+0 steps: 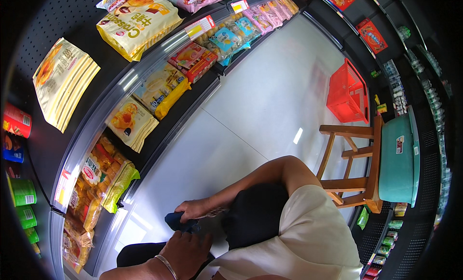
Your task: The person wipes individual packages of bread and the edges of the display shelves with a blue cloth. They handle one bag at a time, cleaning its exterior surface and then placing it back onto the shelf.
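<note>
A dark blue cloth is bunched up low in front of me, above the pale floor. My right hand reaches in from the right and grips its upper part, thumb and fingers closed on it. Against the lower edge of the cloth is my left hand, back upward, with a silver bracelet at the wrist. Its fingers bend onto the cloth, and their tips are partly hidden. My knees, in black trousers, are bent close beside both hands.
Curving along the left, a black shelf holds bagged breads, cream snack packs and a red box. At right stand a red basket and a wooden stool against a teal tub. More stocked shelves rise behind them.
</note>
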Motion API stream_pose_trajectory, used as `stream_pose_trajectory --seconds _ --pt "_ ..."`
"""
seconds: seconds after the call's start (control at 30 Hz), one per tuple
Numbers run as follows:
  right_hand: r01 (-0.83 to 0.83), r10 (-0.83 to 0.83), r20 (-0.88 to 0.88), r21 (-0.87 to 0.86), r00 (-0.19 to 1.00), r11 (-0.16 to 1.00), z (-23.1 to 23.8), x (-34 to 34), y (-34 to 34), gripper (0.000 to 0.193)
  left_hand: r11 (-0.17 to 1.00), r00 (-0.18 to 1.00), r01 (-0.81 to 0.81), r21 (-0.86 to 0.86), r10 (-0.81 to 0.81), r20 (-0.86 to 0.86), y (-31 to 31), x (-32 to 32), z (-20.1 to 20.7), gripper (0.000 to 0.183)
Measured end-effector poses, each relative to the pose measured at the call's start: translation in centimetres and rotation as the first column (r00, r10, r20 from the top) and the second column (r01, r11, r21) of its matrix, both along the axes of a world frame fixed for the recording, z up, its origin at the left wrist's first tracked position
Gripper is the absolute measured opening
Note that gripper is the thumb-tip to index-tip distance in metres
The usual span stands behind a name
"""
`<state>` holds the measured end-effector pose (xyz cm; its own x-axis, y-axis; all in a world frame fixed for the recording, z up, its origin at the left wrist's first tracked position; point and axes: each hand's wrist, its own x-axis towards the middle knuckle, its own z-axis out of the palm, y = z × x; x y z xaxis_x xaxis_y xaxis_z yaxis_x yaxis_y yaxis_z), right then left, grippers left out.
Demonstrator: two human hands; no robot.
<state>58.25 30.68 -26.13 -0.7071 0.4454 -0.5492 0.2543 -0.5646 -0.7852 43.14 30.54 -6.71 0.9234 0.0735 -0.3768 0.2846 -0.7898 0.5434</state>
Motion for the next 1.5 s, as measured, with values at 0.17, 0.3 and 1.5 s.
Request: stream_pose_trajectory --seconds 0.17,0.3,1.5 --pt "-0.008 0.008 0.026 0.002 1.0 1.0 0.8 0.1 0.2 0.035 1.0 1.0 -0.008 0.009 0.008 0.024 -0.1 -0.2 -0.2 0.049" --pt "0.002 -0.002 -0.001 -0.002 1.0 1.0 1.0 0.0 0.2 0.035 1.0 1.0 -0.004 0.016 0.004 0.017 -0.1 -0.2 0.0 0.049" --pt "0.004 -0.004 -0.008 -0.041 1.0 0.999 1.0 -0.1 0.0 0.033 0.999 1.0 -0.017 0.031 0.017 -0.013 -0.1 0.2 0.6 0.05"
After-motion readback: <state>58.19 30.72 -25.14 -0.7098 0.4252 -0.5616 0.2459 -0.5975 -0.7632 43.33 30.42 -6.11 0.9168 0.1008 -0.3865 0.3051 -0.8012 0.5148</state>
